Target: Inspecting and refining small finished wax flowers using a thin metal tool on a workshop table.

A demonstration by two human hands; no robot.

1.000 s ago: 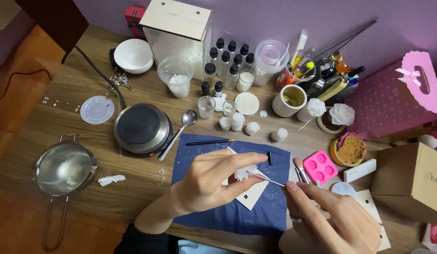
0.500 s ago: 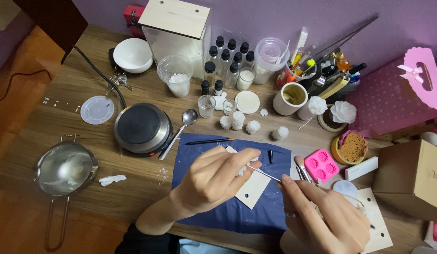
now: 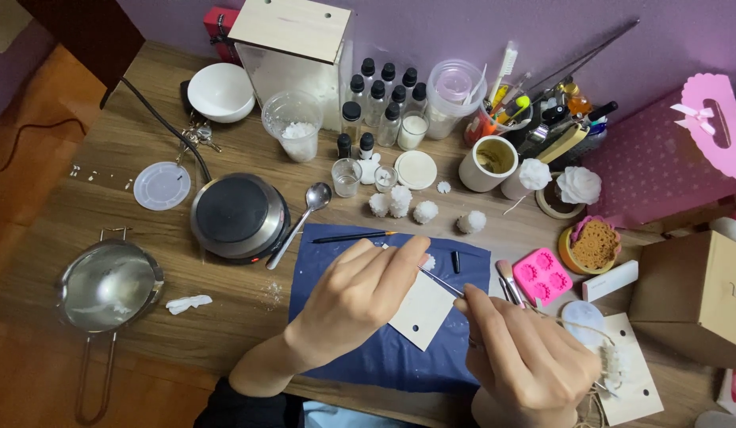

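Observation:
My left hand (image 3: 360, 299) hovers over a dark blue mat (image 3: 336, 333), fingers pinched on a small white wax flower (image 3: 429, 262) that peeks out at the fingertips. My right hand (image 3: 527, 357) holds a thin metal tool (image 3: 441, 282) whose tip reaches under the left fingertips. A beige card (image 3: 425, 313) with punched holes lies on the mat beneath both hands. A thin black pencil (image 3: 354, 236) rests at the mat's far edge.
A round hot plate (image 3: 239, 215) and spoon (image 3: 303, 220) sit left of the mat, a steel pan (image 3: 106, 287) further left. White wax flowers (image 3: 400, 202), small bottles (image 3: 382, 99), a pink mould (image 3: 541, 275), cups and a brown box (image 3: 701, 297) crowd the back and right.
Both hands have drawn closer together over the card. The left hand now covers most of the white flower, and the tool tip has slid in under its fingers.

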